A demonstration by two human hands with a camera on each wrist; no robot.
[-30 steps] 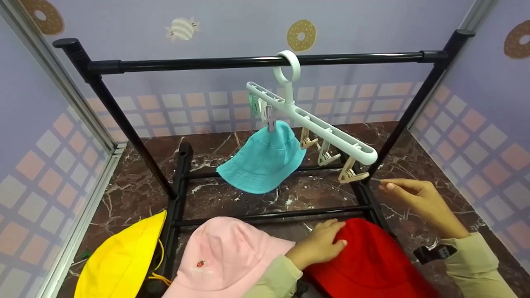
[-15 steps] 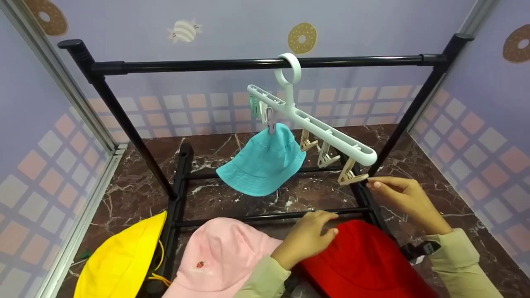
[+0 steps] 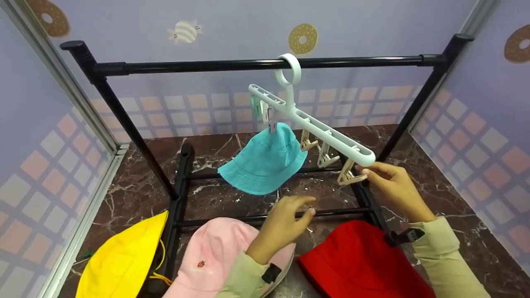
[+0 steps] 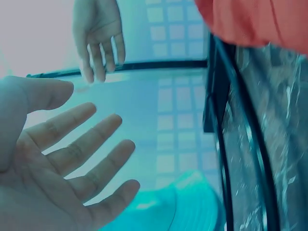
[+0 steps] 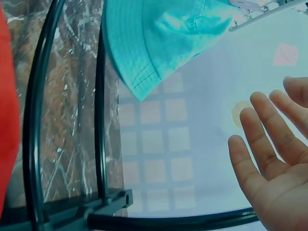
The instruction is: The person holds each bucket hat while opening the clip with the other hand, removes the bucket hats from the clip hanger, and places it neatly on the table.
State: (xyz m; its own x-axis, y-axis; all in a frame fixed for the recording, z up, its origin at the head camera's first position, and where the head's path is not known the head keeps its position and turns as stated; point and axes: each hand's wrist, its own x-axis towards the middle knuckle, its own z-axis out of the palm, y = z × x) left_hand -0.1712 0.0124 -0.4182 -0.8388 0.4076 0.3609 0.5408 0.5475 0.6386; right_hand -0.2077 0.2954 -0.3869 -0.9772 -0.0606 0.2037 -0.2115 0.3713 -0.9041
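Note:
A turquoise bucket hat (image 3: 265, 161) hangs by its crown from a lilac clip (image 3: 271, 118) on the white clip hanger (image 3: 327, 134). My right hand (image 3: 393, 186) is at the hanger's near end, fingertips beside or touching the beige clip (image 3: 351, 174). Its fingers look loosely extended in the right wrist view, with nothing between them. My left hand (image 3: 283, 225), fingers spread and holding nothing, hovers above the edge of a pink bucket hat (image 3: 219, 256). At the right lies a red bucket hat (image 3: 364, 256); a yellow hat (image 3: 120, 256) lies at the left.
The hanger's ring hooks over the top bar (image 3: 198, 66) of a black rack. Low crossbars (image 3: 331, 212) join the rack's feet. More clips, including a green one (image 3: 254, 105), hang along the hanger. Patterned walls enclose the dark marbled surface (image 3: 232, 198).
My left hand has lifted off the red hat and moved left and up. My right hand has moved left to the hanger's end clip. The hats have stayed in place.

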